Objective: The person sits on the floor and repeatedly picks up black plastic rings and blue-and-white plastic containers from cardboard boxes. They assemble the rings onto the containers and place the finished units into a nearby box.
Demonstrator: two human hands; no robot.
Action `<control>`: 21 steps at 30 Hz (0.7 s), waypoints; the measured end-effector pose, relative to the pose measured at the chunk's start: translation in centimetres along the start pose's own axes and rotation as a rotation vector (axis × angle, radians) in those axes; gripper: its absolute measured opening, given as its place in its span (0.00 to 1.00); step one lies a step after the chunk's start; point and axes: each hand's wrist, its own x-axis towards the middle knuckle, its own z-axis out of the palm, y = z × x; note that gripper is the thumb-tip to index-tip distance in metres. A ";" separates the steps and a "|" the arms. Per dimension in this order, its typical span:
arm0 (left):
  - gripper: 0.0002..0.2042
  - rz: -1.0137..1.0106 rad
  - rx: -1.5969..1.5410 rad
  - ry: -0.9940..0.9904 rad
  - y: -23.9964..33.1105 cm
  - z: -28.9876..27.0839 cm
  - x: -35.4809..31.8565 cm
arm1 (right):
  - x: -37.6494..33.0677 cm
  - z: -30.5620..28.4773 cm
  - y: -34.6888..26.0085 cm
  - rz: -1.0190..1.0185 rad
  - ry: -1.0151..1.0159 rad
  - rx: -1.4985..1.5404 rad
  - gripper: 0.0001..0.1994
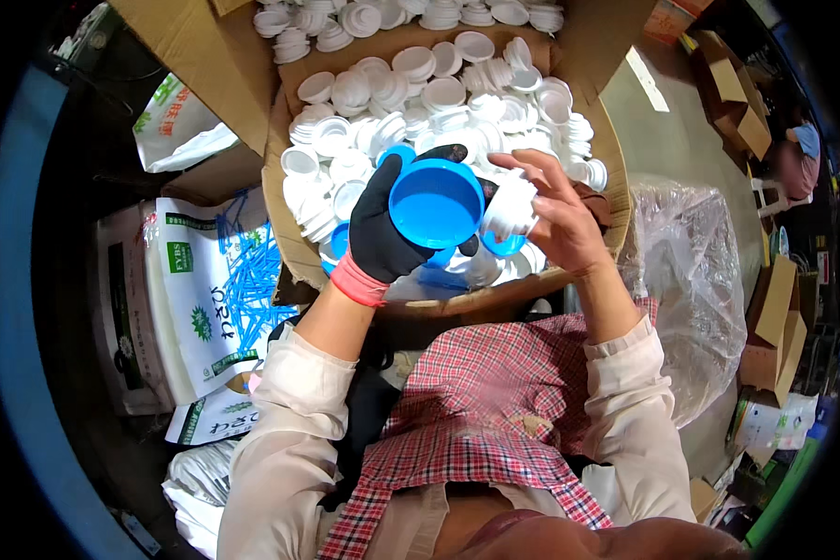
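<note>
Gloved left hand (pixel 383 229) grips a blue cap (pixel 436 203). At its three o'clock, the bare right hand (pixel 555 219) pinches a white ribbed cap (pixel 510 210). Loose white caps (pixel 420 103) fill the cardboard box (pixel 299 252) at twelve.

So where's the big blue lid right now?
In the head view, the big blue lid sits mid-picture in the gloved left hand, above the cardboard box of white caps, beside the bare right hand.

Packing workshop, cardboard box (pixel 252 84) heaped with white caps (pixel 439 93), stacked cartons (pixel 775 317)

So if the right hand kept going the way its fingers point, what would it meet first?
Likely the blue cap held in the gloved left hand; the right hand points left toward it, holding a white cap. Depth is unclear.
</note>
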 end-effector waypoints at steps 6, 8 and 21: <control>0.31 0.129 0.761 0.157 -0.8 -1.0 0.8 | -0.9 0.0 1.1 0.032 0.128 -0.028 0.35; 0.35 0.098 0.744 0.130 -1.1 -0.9 1.2 | -0.9 -0.7 1.2 -0.003 0.136 -0.152 0.38; 0.31 -0.035 0.504 0.134 -0.1 -0.5 1.4 | -2.0 -3.7 -1.5 0.006 0.262 -0.197 0.27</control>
